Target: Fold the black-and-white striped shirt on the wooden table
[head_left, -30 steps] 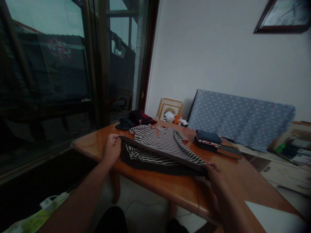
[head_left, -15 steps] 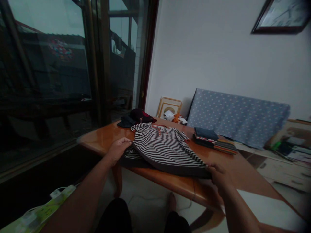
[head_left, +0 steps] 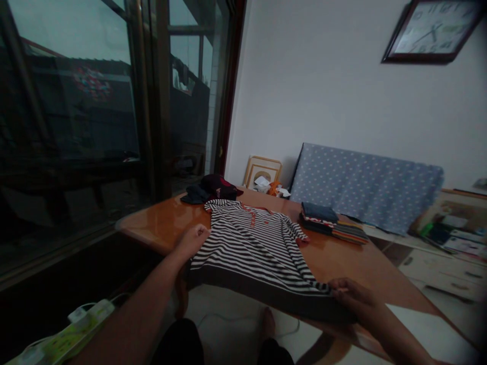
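A black-and-white striped shirt [head_left: 254,243] with a dark hem band lies spread flat on the orange-brown wooden table [head_left: 160,223]. My left hand [head_left: 194,239] rests on the shirt's left edge, fingers curled onto the cloth. My right hand [head_left: 352,294] pinches the shirt's lower right corner at the dark hem, near the table's front edge. The hem hangs slightly over that edge.
A dark heap of clothes [head_left: 211,188] sits at the table's far left corner. A folded stack of garments [head_left: 331,220] lies to the right of the shirt. A dotted blue cushion [head_left: 365,185] leans on the wall. Glass doors stand to the left. A power strip [head_left: 81,324] lies on the floor.
The shirt's lifted lower part has been drawn toward me and laid down flat. Both hands moved down and nearer with the hem. The camera tilted up a little.
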The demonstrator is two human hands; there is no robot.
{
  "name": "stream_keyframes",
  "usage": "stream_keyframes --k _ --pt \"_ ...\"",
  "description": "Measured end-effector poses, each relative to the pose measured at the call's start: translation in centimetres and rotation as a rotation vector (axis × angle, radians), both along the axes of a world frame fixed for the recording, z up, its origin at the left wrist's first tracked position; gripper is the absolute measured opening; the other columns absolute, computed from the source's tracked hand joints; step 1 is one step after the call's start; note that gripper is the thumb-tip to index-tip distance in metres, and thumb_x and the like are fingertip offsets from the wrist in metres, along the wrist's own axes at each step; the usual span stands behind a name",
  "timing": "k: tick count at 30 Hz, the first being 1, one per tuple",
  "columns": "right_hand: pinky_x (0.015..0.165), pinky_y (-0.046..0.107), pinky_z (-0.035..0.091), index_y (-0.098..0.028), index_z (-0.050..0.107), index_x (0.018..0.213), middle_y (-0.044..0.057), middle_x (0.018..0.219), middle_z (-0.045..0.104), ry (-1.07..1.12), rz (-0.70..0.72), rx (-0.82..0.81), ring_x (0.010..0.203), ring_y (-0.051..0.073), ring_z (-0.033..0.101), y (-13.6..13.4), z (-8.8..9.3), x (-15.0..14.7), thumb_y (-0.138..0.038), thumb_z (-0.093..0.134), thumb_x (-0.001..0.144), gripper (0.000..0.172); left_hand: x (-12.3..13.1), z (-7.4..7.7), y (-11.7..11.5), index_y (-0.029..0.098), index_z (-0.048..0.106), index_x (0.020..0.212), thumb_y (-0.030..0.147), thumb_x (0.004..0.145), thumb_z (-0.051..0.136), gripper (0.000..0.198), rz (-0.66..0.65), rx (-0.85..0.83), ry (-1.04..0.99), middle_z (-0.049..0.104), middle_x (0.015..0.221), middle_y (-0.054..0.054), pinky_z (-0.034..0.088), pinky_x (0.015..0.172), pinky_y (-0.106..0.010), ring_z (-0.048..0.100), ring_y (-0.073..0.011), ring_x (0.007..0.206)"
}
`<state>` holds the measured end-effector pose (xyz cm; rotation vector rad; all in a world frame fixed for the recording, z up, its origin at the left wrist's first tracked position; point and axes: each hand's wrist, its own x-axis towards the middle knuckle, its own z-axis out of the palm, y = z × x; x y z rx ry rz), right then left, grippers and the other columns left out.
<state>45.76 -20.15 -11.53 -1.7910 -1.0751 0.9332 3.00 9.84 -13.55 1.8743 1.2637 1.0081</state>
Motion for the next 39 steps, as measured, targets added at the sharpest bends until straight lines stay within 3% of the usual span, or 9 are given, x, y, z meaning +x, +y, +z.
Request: stream_keyframes --k 5,10,16,20,26,34,39 --pt "0.065 0.029 0.048 -0.021 0.069 0.097 0.006 0.087 0.073 -0.197 -0.095 0.062 0.076 0.022 0.064 2.3 -1.3 0.8 -0.065 0.064 0.072 0.051 0.4 -1.1 0.6 0.021 0.067 0.09 0.052 0.073 0.071 0.035 0.065 0.09 0.322 0.071 0.099 -0.009 0.042 0.079 -0.031 0.063 -0.026 0.094" --pt "0.053 0.025 0.039 -0.02 0.068 0.095 0.001 0.069 0.062 -0.204 -0.055 0.107 0.059 0.015 0.053 4.4 -1.0 0.0 -0.065 0.056 0.081 0.049 1.2 -1.8 1.0 0.024 0.064 0.084 0.035 0.075 0.064 0.014 -0.028 0.098 0.317 0.07 0.085 -0.003 0.038 0.068 -0.027 0.062 -0.0218 0.081" --pt "0.054 0.026 0.042 -0.022 0.068 0.096 0.001 0.068 0.064 -0.192 0.02 -0.005 0.059 0.016 0.057 6.7 0.2 -1.0 -0.061 0.058 0.079 0.043 -2.4 -0.2 3.1 0.022 0.058 0.067 0.034 0.071 0.058 0.013 0.157 -0.032 0.4 0.062 0.061 -0.001 0.027 0.056 -0.028 0.056 -0.0195 0.062" --pt "0.056 0.027 0.045 -0.021 0.069 0.093 0.002 0.067 0.065 -0.26 -0.023 0.007 0.061 0.018 0.06 8.2 0.5 -0.2 -0.055 0.061 0.075 0.039 -4.5 0.6 4.0 0.022 0.056 0.061 0.033 0.066 0.06 0.012 0.102 -0.089 0.499 0.063 0.061 -0.002 0.027 0.057 -0.029 0.056 -0.0212 0.062" --pt "0.05 0.026 0.04 -0.019 0.067 0.095 -0.001 0.061 0.058 -0.198 0.029 0.064 0.053 0.015 0.054 12.1 -0.4 0.1 -0.057 0.059 0.077 0.043 -2.6 0.4 4.9 0.023 0.06 0.069 0.038 0.072 0.06 0.015 0.147 -0.038 0.463 0.065 0.073 -0.005 0.032 0.06 -0.031 0.057 -0.0235 0.068" --pt "0.056 0.027 0.045 -0.019 0.067 0.091 0.001 0.067 0.064 -0.292 0.088 0.15 0.061 0.018 0.06 19.1 -1.1 0.6 -0.057 0.056 0.08 0.041 0.0 -0.1 10.7 0.022 0.064 0.081 0.04 0.077 0.061 0.019 0.17 0.105 0.44 0.067 0.09 -0.007 0.04 0.073 -0.031 0.061 -0.0264 0.09" --pt "0.067 0.033 0.05 -0.019 0.07 0.1 0.007 0.078 0.073 -0.451 -0.103 0.146 0.075 0.026 0.069 22.4 -3.2 2.9 -0.058 0.052 0.083 0.045 1.3 -0.4 15.3 0.019 0.066 0.088 0.039 0.083 0.057 0.023 0.261 0.052 0.473 0.07 0.095 -0.01 0.042 0.075 -0.031 0.063 -0.0269 0.096"
